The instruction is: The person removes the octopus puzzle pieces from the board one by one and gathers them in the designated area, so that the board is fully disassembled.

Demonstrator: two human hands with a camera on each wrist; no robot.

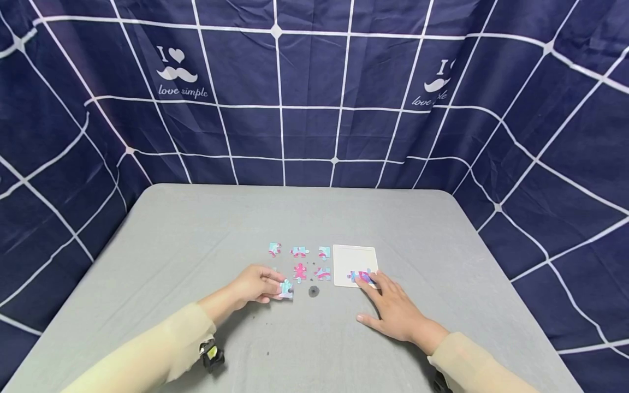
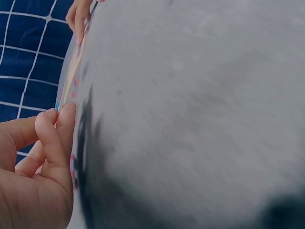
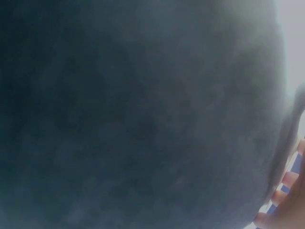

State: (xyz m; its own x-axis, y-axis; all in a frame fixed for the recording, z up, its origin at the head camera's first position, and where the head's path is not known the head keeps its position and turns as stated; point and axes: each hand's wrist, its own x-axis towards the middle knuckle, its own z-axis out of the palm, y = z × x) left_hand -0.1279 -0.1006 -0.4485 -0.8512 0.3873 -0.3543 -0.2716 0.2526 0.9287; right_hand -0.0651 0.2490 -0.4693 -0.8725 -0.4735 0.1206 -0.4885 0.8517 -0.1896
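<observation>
My left hand [image 1: 256, 285] pinches a light-blue jigsaw piece [image 1: 286, 289] between thumb and fingers, just above the table; in the left wrist view this piece [image 2: 58, 104] shows only as a thin sliver at the fingertips. To the right lies a shallow white square tray [image 1: 354, 257]. Along its front edge sit purple, pink and blue jigsaw pieces [image 1: 362, 273], partly covered by my right hand [image 1: 395, 312]. That hand's extended fingers touch them and the tray's near right corner, with the thumb out to the left. Only fingertips [image 3: 279, 196] appear at the right wrist view's edge.
Several loose pink and light-blue pieces lie left of the tray, among them a pink one [image 1: 300, 272] and a blue-pink one [image 1: 299, 251]. A dark round spot [image 1: 314, 291] marks the grey tabletop [image 1: 304, 218]. A navy checked curtain [image 1: 309, 131] surrounds the table's back and sides.
</observation>
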